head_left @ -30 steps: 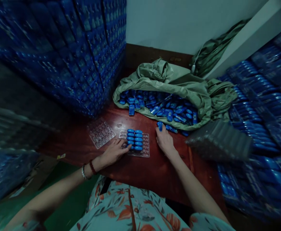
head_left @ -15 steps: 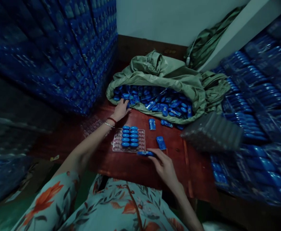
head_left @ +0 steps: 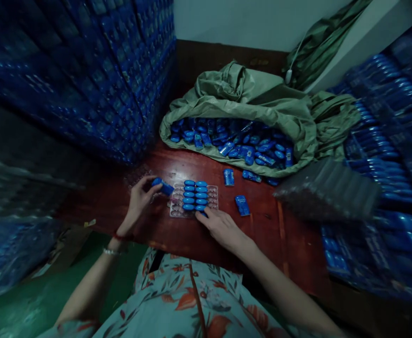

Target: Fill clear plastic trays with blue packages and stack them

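A clear plastic tray (head_left: pixel 212 201) with moulded hollows lies on the red table. Two columns of blue rounded packs (head_left: pixel 189 194) stand on edge along its middle. At the tray's near side, the fingertips of my right hand (head_left: pixel 225 229) are closed on a blue pack, mostly hidden beneath them. Left of the tray, my left hand (head_left: pixel 140 199) pinches another blue pack (head_left: pixel 163 187) between thumb and fingers, raised over the table. Two loose packs, a nearer one (head_left: pixel 242 205) and a farther one (head_left: pixel 229 177), lie to the right of the tray.
A green sack (head_left: pixel 241 108), its mouth full of blue packs (head_left: pixel 234 141), lies at the back of the red table (head_left: pixel 177 237). A stack of grey trays (head_left: pixel 327 190) stands at right. Tall stacks of wrapped blue packs (head_left: pixel 79 84) rise on both sides.
My left hand has come back from the sack's mouth to the tray's left, now with a blue pack. My right hand has carried its pack leftward to the tray's near side.
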The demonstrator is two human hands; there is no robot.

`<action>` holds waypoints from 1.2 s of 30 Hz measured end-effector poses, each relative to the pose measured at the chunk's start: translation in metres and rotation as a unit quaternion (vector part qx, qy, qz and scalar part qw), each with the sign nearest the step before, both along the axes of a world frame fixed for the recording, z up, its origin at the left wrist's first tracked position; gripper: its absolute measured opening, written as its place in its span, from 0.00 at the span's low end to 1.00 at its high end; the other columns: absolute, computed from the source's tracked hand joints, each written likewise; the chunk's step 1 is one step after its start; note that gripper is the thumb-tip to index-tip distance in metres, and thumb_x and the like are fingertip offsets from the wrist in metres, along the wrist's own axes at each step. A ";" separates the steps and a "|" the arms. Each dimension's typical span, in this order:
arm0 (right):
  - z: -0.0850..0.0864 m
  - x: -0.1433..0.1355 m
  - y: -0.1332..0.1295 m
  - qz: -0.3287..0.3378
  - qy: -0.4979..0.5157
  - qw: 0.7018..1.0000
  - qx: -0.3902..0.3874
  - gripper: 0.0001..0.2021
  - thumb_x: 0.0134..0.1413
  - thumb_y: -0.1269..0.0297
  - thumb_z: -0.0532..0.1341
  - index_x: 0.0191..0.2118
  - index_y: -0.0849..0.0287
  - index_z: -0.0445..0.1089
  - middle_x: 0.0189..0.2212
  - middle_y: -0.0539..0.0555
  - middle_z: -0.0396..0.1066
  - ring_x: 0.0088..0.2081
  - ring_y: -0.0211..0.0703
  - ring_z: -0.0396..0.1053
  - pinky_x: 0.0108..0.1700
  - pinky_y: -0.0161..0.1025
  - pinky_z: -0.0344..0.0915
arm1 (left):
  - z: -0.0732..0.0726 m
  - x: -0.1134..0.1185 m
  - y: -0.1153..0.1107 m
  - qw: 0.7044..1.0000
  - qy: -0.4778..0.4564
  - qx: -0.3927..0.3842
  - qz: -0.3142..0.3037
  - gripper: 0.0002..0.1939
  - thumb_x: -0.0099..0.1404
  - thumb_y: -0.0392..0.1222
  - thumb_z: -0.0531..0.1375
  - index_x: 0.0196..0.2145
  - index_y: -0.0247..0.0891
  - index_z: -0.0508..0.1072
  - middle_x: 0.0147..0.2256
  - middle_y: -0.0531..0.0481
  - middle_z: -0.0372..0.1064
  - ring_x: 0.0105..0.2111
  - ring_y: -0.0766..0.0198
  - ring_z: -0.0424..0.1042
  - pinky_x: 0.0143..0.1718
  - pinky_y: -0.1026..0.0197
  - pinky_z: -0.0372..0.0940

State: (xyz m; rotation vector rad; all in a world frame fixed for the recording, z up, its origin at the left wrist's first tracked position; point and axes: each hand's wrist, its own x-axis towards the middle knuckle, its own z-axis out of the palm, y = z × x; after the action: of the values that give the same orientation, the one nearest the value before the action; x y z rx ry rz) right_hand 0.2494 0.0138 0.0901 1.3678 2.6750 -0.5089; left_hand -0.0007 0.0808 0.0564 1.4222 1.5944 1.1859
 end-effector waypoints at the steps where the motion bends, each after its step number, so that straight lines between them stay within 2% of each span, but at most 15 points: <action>1: 0.001 -0.001 0.003 0.001 -0.008 1.000 -0.010 0.18 0.59 0.77 0.50 0.52 0.55 0.65 0.40 0.57 0.68 0.42 0.44 0.68 0.43 0.38 0.64 | 0.001 -0.003 -0.019 1.000 -0.013 -0.026 0.013 0.16 0.52 0.47 0.64 0.37 0.35 0.73 0.33 0.50 0.72 0.34 0.62 0.70 0.38 0.61 0.66; 3: -0.004 0.000 0.008 -0.004 0.002 1.000 -0.025 0.19 0.59 0.74 0.51 0.53 0.53 0.65 0.41 0.56 0.69 0.40 0.43 0.69 0.41 0.37 0.64 | 0.000 -0.002 -0.051 0.997 -0.027 -0.061 0.027 0.17 0.50 0.48 0.65 0.36 0.36 0.74 0.32 0.50 0.73 0.33 0.62 0.71 0.36 0.62 0.66; 5: -0.013 0.005 0.012 -0.017 0.061 0.997 -0.043 0.18 0.60 0.71 0.52 0.54 0.51 0.65 0.42 0.56 0.70 0.40 0.42 0.70 0.42 0.37 0.65 | -0.006 0.006 -0.074 0.996 -0.038 -0.075 0.032 0.16 0.49 0.47 0.66 0.35 0.36 0.74 0.32 0.50 0.74 0.32 0.63 0.71 0.36 0.62 0.66; 8: -0.029 0.013 0.014 -0.030 0.198 0.977 -0.075 0.19 0.61 0.68 0.52 0.57 0.51 0.63 0.45 0.55 0.72 0.44 0.42 0.70 0.45 0.38 0.66 | -0.019 0.023 -0.086 0.996 -0.053 -0.063 0.031 0.15 0.52 0.47 0.65 0.35 0.36 0.74 0.33 0.49 0.74 0.34 0.62 0.72 0.38 0.61 0.67; 12: -0.041 0.020 0.012 -0.037 0.288 0.952 -0.102 0.25 0.59 0.74 0.48 0.61 0.50 0.57 0.43 0.52 0.74 0.41 0.39 0.71 0.44 0.37 0.66 | -0.032 0.038 -0.076 0.999 -0.036 -0.024 0.003 0.13 0.58 0.47 0.61 0.39 0.38 0.74 0.37 0.49 0.74 0.37 0.61 0.72 0.43 0.59 0.66; 15: -0.049 0.023 0.010 -0.069 0.316 0.942 -0.092 0.24 0.60 0.70 0.48 0.62 0.52 0.55 0.34 0.50 0.74 0.32 0.37 0.71 0.39 0.36 0.67 | -0.038 0.038 -0.065 1.000 -0.019 -0.012 -0.019 0.13 0.60 0.47 0.60 0.39 0.38 0.73 0.38 0.48 0.73 0.38 0.60 0.72 0.43 0.58 0.66; 19: -0.058 0.022 0.010 -0.201 0.391 0.897 -0.045 0.20 0.62 0.62 0.49 0.56 0.58 0.64 0.27 0.50 0.72 0.22 0.35 0.66 0.31 0.34 0.66 | -0.044 0.033 -0.058 0.999 0.003 -0.001 -0.042 0.13 0.61 0.47 0.58 0.39 0.37 0.72 0.38 0.47 0.73 0.39 0.59 0.71 0.43 0.58 0.65; 22: -0.058 0.014 0.007 -0.244 0.425 0.872 0.006 0.15 0.60 0.60 0.51 0.46 0.59 0.72 0.32 0.52 0.74 0.28 0.38 0.70 0.35 0.36 0.67 | -0.049 0.031 -0.058 0.999 0.007 0.003 -0.048 0.13 0.61 0.47 0.58 0.39 0.36 0.72 0.37 0.47 0.73 0.38 0.59 0.71 0.42 0.58 0.64; 24: -0.055 0.006 0.003 -0.232 0.425 0.873 0.051 0.13 0.60 0.59 0.53 0.41 0.58 0.73 0.37 0.54 0.74 0.37 0.41 0.71 0.43 0.39 0.67 | -0.052 0.031 -0.058 0.999 -0.003 0.007 -0.048 0.14 0.60 0.47 0.58 0.40 0.35 0.71 0.38 0.47 0.73 0.38 0.59 0.71 0.42 0.58 0.64; 26: -0.053 -0.002 -0.002 -0.209 0.393 0.891 0.086 0.12 0.59 0.59 0.54 0.41 0.57 0.73 0.39 0.55 0.73 0.42 0.43 0.70 0.46 0.40 0.65 | -0.054 0.031 -0.059 0.998 -0.017 0.015 -0.051 0.15 0.60 0.47 0.58 0.41 0.35 0.71 0.39 0.46 0.72 0.39 0.59 0.71 0.44 0.58 0.64; 28: -0.054 -0.009 -0.005 -0.191 0.346 0.912 0.105 0.13 0.59 0.59 0.54 0.44 0.56 0.71 0.40 0.55 0.72 0.41 0.43 0.70 0.45 0.40 0.65 | -0.055 0.031 -0.059 0.998 -0.025 0.025 -0.054 0.14 0.59 0.46 0.58 0.41 0.36 0.71 0.40 0.46 0.72 0.41 0.59 0.70 0.45 0.57 0.64; 30: -0.056 -0.013 -0.006 -0.181 0.324 0.921 0.116 0.13 0.60 0.61 0.54 0.46 0.56 0.70 0.41 0.56 0.72 0.42 0.43 0.70 0.45 0.40 0.66 | -0.054 0.030 -0.059 0.998 -0.032 0.028 -0.055 0.13 0.59 0.45 0.59 0.40 0.36 0.72 0.40 0.46 0.73 0.40 0.59 0.71 0.44 0.57 0.64; 33: -0.062 -0.013 -0.006 -0.169 0.350 0.913 0.124 0.13 0.61 0.63 0.52 0.47 0.56 0.70 0.42 0.56 0.72 0.44 0.43 0.69 0.48 0.40 0.65 | -0.050 0.027 -0.060 0.998 -0.036 0.029 -0.048 0.14 0.58 0.45 0.59 0.40 0.36 0.72 0.39 0.47 0.73 0.39 0.59 0.71 0.43 0.58 0.65; 36: -0.065 -0.009 -0.005 -0.166 0.355 0.912 0.126 0.14 0.61 0.65 0.52 0.47 0.57 0.71 0.40 0.56 0.72 0.42 0.43 0.70 0.45 0.39 0.66 | -0.045 0.024 -0.061 0.997 -0.034 0.035 -0.051 0.13 0.59 0.46 0.58 0.40 0.37 0.71 0.38 0.48 0.72 0.38 0.60 0.70 0.41 0.59 0.64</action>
State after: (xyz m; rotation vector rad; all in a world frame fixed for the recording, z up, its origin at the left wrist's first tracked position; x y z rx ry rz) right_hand 0.2400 0.0090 0.0252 2.0674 3.1455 -0.8599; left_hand 0.0231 0.0197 0.0115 1.4745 1.4295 1.2283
